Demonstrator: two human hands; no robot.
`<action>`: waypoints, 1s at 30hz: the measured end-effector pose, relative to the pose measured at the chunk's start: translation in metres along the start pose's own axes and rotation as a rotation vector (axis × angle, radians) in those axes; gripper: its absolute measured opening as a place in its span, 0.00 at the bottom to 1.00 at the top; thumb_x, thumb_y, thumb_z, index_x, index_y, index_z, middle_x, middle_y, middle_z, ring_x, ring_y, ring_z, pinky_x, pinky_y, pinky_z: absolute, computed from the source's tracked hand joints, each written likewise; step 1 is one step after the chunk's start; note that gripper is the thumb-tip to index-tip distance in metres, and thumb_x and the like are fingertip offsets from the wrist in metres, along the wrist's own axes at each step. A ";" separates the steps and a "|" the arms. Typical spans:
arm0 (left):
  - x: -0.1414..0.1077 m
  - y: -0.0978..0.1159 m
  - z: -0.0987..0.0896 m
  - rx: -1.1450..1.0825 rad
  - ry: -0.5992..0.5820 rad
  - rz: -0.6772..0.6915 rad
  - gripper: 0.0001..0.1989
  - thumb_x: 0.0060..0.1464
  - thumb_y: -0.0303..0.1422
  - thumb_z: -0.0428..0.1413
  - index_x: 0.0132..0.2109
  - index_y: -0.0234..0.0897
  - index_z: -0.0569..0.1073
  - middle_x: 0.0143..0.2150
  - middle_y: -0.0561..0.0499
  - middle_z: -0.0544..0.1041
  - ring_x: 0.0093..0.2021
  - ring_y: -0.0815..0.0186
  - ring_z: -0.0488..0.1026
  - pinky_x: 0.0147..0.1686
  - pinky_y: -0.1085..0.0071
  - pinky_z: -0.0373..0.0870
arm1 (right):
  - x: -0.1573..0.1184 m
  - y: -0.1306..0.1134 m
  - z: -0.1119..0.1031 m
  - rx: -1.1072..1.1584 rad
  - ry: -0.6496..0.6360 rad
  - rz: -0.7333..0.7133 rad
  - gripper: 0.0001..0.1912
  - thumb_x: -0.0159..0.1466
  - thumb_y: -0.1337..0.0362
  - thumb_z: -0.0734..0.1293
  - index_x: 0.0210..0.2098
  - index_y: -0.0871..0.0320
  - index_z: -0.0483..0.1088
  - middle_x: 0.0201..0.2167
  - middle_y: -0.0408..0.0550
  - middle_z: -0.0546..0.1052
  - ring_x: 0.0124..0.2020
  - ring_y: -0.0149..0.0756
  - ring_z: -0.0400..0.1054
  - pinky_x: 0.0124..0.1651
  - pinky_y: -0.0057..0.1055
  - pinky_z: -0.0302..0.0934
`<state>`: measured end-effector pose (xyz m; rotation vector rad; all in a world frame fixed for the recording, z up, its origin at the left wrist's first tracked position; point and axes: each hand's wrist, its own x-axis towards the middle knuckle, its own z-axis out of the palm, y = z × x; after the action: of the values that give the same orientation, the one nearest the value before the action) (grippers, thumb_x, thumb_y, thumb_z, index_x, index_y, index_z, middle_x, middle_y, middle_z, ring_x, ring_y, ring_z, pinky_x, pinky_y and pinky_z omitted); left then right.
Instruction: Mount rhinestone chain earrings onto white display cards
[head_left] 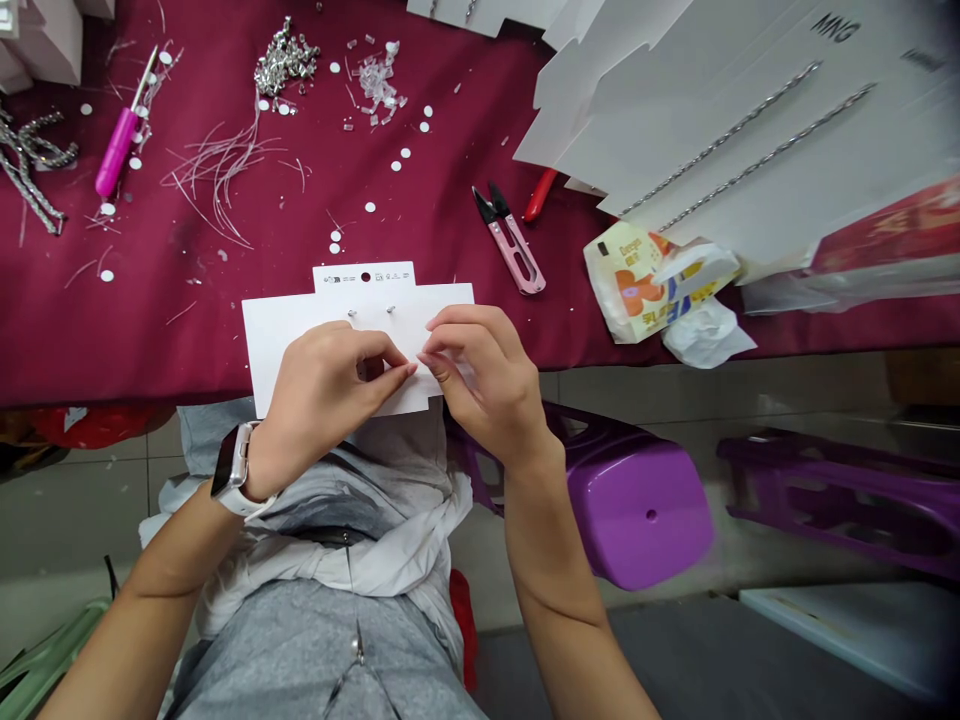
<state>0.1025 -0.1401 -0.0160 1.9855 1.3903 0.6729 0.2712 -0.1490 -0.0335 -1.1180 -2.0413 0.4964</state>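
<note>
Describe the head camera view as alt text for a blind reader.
The left hand and right hand hold a white card with two metal studs over a dark red tablecloth. Pink-handled snips lie nearby; a watch circles the left wrist.

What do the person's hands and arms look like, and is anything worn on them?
Both forearms are bare, and no gloves cover the left hand or the right hand. The left wrist wears a smartwatch with a white band and a silvery case around a dark face. No rings show.
</note>
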 end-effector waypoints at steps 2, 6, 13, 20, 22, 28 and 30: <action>0.000 0.000 0.000 0.003 -0.001 0.000 0.05 0.49 0.33 0.59 0.28 0.37 0.77 0.20 0.56 0.71 0.22 0.73 0.63 0.24 0.75 0.56 | -0.001 0.001 -0.001 0.031 0.003 -0.006 0.10 0.62 0.70 0.60 0.42 0.51 0.63 0.39 0.46 0.68 0.43 0.34 0.64 0.44 0.35 0.62; 0.000 0.000 -0.001 0.001 -0.006 -0.002 0.05 0.48 0.32 0.60 0.28 0.37 0.77 0.20 0.55 0.72 0.22 0.73 0.63 0.24 0.75 0.55 | -0.002 0.001 -0.002 0.024 -0.038 0.011 0.08 0.62 0.67 0.61 0.41 0.50 0.65 0.40 0.47 0.68 0.43 0.36 0.64 0.46 0.36 0.63; 0.000 0.000 0.000 0.000 -0.010 -0.001 0.04 0.48 0.31 0.60 0.28 0.36 0.76 0.21 0.55 0.72 0.22 0.73 0.63 0.24 0.75 0.55 | -0.001 -0.001 0.002 -0.058 -0.052 0.006 0.10 0.62 0.73 0.57 0.35 0.52 0.65 0.40 0.47 0.67 0.37 0.32 0.63 0.40 0.34 0.63; 0.000 -0.001 0.000 0.022 -0.002 0.000 0.06 0.48 0.30 0.58 0.25 0.35 0.74 0.20 0.56 0.71 0.22 0.74 0.62 0.24 0.75 0.56 | -0.004 0.002 0.011 -0.183 -0.007 -0.035 0.15 0.61 0.75 0.55 0.36 0.49 0.66 0.44 0.46 0.65 0.38 0.32 0.61 0.39 0.34 0.65; 0.000 -0.001 -0.001 0.021 -0.003 0.006 0.07 0.48 0.30 0.58 0.24 0.35 0.73 0.20 0.56 0.71 0.21 0.74 0.62 0.24 0.76 0.56 | -0.005 0.002 0.013 -0.202 0.022 -0.051 0.17 0.60 0.76 0.55 0.36 0.49 0.66 0.43 0.46 0.65 0.37 0.32 0.61 0.38 0.35 0.64; -0.001 -0.001 0.000 0.024 0.010 0.016 0.05 0.48 0.29 0.58 0.26 0.35 0.74 0.20 0.56 0.70 0.22 0.73 0.62 0.24 0.76 0.55 | -0.006 0.000 0.015 -0.229 0.072 -0.098 0.17 0.60 0.78 0.55 0.38 0.50 0.64 0.42 0.47 0.63 0.38 0.32 0.61 0.38 0.33 0.65; -0.001 -0.002 0.000 0.028 0.025 0.028 0.03 0.49 0.29 0.58 0.28 0.35 0.74 0.21 0.56 0.71 0.24 0.73 0.64 0.25 0.76 0.57 | -0.006 0.000 0.016 -0.246 0.111 -0.111 0.16 0.60 0.78 0.56 0.38 0.50 0.63 0.41 0.47 0.63 0.37 0.31 0.61 0.38 0.32 0.66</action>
<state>0.1011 -0.1404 -0.0169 2.0280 1.3958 0.6968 0.2612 -0.1537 -0.0459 -1.1386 -2.0922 0.1263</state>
